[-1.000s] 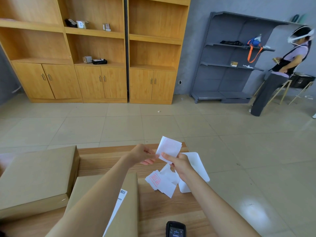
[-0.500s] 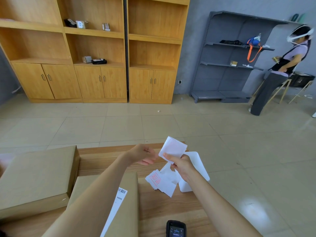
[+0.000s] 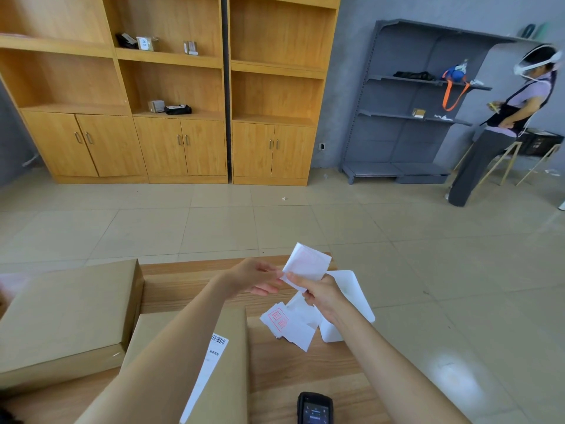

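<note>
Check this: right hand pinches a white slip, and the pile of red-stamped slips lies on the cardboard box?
No. The head view shows the pile of red-stamped slips on the wooden table, beside the cardboard box; the right hand does pinch the white slip.

Slip (image 3: 307,264) print too faint; black device (image 3: 315,407) cut off by bottom edge.

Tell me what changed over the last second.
The left hand eased its pinch; its fingers now lie straighter at the edge of the paper slip. The right hand still pinches it, barely shifted. Cardboard boxes, loose labels and phone stayed put.
</note>
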`<action>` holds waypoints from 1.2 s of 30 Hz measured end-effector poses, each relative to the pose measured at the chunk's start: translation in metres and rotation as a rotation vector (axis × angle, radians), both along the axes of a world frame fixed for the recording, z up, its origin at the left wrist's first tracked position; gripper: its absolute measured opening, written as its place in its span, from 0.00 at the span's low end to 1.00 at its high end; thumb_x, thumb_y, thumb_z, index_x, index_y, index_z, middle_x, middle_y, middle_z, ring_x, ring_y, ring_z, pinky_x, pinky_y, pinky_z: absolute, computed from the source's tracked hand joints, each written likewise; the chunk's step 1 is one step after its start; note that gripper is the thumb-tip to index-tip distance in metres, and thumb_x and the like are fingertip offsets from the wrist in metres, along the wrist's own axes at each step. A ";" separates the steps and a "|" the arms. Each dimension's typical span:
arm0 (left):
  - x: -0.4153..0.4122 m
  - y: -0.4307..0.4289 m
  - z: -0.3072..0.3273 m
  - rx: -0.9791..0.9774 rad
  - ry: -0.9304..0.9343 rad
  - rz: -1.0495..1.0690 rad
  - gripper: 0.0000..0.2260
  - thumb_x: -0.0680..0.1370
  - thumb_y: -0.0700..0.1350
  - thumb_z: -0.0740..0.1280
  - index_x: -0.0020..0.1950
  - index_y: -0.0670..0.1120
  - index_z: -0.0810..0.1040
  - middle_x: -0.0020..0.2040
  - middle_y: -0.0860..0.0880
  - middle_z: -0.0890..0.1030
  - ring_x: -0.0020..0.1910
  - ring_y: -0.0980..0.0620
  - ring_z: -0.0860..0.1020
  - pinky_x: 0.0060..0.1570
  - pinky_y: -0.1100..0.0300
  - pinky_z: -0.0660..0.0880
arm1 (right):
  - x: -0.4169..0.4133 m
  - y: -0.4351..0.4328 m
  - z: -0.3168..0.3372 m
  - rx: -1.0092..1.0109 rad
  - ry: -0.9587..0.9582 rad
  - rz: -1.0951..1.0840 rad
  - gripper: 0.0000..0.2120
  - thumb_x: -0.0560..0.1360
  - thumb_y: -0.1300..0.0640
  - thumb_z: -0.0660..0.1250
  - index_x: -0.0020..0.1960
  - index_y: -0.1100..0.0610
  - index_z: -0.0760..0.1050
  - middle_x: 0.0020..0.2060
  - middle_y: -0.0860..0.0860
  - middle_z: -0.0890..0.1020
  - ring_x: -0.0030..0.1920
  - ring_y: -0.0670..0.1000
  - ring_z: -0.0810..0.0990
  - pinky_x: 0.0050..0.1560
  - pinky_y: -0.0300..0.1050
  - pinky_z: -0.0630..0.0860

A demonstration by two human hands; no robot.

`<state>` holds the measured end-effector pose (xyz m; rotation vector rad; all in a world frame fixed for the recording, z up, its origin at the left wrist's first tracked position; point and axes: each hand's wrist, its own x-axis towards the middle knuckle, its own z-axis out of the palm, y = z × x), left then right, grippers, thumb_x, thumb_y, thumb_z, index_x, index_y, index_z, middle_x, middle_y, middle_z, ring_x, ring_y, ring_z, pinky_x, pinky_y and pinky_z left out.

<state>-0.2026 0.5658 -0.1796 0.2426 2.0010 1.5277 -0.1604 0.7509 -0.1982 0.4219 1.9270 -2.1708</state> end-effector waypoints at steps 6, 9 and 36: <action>0.002 -0.003 0.001 0.070 -0.141 -0.082 0.14 0.78 0.48 0.66 0.61 0.43 0.77 0.55 0.49 0.81 0.50 0.54 0.81 0.56 0.58 0.77 | 0.006 0.002 0.007 -0.024 0.014 0.126 0.14 0.71 0.57 0.74 0.56 0.58 0.80 0.47 0.49 0.84 0.46 0.42 0.82 0.44 0.34 0.75; 0.002 -0.002 0.003 0.128 -0.217 -0.112 0.11 0.77 0.48 0.67 0.57 0.44 0.77 0.51 0.52 0.80 0.47 0.54 0.80 0.58 0.55 0.76 | 0.007 0.003 0.011 -0.027 0.017 0.201 0.15 0.72 0.56 0.73 0.58 0.57 0.79 0.49 0.48 0.84 0.49 0.41 0.82 0.47 0.36 0.74; -0.002 -0.004 0.003 0.070 -0.115 0.038 0.05 0.78 0.43 0.67 0.53 0.45 0.77 0.47 0.48 0.79 0.39 0.54 0.80 0.53 0.58 0.79 | 0.001 0.008 -0.004 -0.055 -0.029 0.093 0.08 0.78 0.51 0.66 0.51 0.54 0.79 0.40 0.48 0.83 0.42 0.47 0.80 0.44 0.39 0.73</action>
